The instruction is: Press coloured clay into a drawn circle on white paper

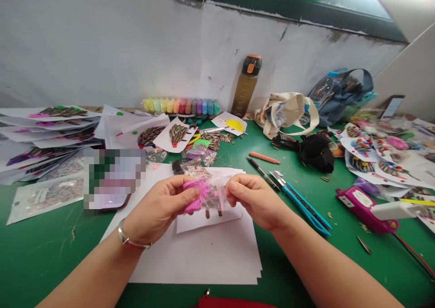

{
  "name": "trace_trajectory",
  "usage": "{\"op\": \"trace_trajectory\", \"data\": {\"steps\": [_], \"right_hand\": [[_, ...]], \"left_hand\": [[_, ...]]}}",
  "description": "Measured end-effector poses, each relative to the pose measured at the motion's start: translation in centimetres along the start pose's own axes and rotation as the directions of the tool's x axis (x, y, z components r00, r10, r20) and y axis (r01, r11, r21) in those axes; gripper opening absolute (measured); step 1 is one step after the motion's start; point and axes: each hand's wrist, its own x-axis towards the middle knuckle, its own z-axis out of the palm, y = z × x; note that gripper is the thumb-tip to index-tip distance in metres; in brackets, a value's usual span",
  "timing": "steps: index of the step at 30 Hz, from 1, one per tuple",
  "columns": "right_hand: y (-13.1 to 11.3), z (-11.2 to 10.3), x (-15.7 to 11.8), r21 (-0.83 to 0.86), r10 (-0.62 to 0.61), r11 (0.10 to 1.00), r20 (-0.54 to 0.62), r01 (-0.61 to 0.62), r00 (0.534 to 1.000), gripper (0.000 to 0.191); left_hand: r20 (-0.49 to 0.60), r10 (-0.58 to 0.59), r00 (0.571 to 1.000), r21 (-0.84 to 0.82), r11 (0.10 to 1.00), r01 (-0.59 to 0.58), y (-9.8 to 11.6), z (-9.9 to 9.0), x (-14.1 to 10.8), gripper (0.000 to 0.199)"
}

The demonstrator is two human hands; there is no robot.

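Observation:
Between both hands is a small clear zip bag (217, 194) with a lump of pink modelling clay (196, 195) at its left end. My left hand (175, 197) pinches the clay end between thumb and fingers. At the other end, my right hand (246, 193) grips the bag's edge near its pink zip strip, fingers curled in. Below the bag, a small white card (204, 224) with brown marks lies on a stack of white paper (190, 262); the bag and hands hide part of the card.
Paper stacks with seed-covered pictures (50, 135) stand at left, beside a blurred-out phone (117, 181). Loose sunflower seeds (220, 140), colourful clay packs (181, 106) and a bottle (246, 85) are behind. At right lie a blue cutter (302, 203), pens (260, 169) and a magenta device (367, 208).

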Motion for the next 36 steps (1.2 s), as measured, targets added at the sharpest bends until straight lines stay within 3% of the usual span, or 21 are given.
{"op": "trace_trajectory", "data": {"steps": [6, 10, 16, 23, 26, 30, 36], "right_hand": [[-0.4, 0.4, 0.1, -0.154, 0.038, 0.988, 0.063, -0.027, 0.997, 0.022], [-0.4, 0.4, -0.1, -0.281, 0.068, 0.958, 0.037, -0.054, 0.997, 0.018], [-0.2, 0.6, -0.3, -0.283, 0.129, 0.954, 0.095, -0.098, 0.987, 0.006], [-0.2, 1.0, -0.1, -0.363, 0.126, 0.926, 0.039, -0.103, 0.991, 0.018], [-0.1, 1.2, -0.1, -0.416, 0.140, 0.905, 0.081, -0.095, 0.987, 0.012], [0.0, 1.2, -0.2, -0.474, 0.104, 0.877, 0.027, -0.079, 0.994, 0.019], [0.3, 1.0, -0.2, -0.431, 0.124, 0.899, 0.078, -0.079, 0.989, 0.020]], "left_hand": [[0.033, -0.001, 0.999, 0.113, 0.994, -0.003, -0.3, 0.3, 0.1, 0.019], [0.018, 0.001, 1.000, 0.137, 0.991, -0.004, -0.4, 0.4, 0.2, 0.016], [0.014, 0.011, 1.000, 0.159, 0.987, -0.013, -0.5, 0.7, 0.1, 0.024], [-0.084, 0.035, 0.996, 0.239, 0.971, -0.014, -0.7, 1.2, 0.0, 0.025], [-0.067, 0.048, 0.997, 0.292, 0.956, -0.026, -0.6, 1.6, -0.1, 0.024], [-0.019, 0.074, 0.997, 0.363, 0.930, -0.062, -0.2, 1.9, -0.2, 0.027], [-0.070, 0.119, 0.990, 0.422, 0.903, -0.078, -0.1, 2.0, -0.3, 0.027]]}}
